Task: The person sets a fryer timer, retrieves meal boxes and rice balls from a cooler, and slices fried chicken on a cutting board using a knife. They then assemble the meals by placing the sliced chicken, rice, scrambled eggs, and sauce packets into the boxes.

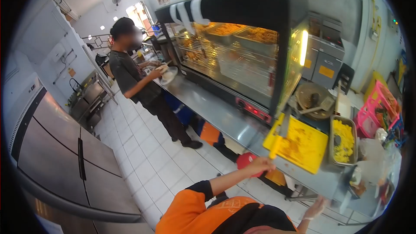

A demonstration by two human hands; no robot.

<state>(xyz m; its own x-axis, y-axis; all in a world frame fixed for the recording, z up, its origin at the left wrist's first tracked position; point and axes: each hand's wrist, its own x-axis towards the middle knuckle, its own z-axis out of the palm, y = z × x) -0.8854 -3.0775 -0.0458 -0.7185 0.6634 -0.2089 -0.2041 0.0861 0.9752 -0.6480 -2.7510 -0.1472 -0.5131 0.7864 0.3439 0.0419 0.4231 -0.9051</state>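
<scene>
My left hand (259,166) is closed at the end of the yellow handle of a large knife (276,146). Its blade rests across the left edge of a yellow cutting board (303,145), where orange-brown crumbs are scattered. Lower right, my right hand (316,209) hangs near the counter's front edge, slightly blurred, seemingly in a clear plastic glove. Its fingers look stretched out, with nothing visible in them. Right of the board stands a metal tray (333,158) of chopped yellow food (343,141).
A heated display cabinet (234,56) with food trays stands on the steel counter (225,123). Behind the board sits a wok (313,97), near a pink basket (376,108). A co-worker (136,65) handles something over a plate at the counter's far end. Steel fridge doors (65,147) stand left.
</scene>
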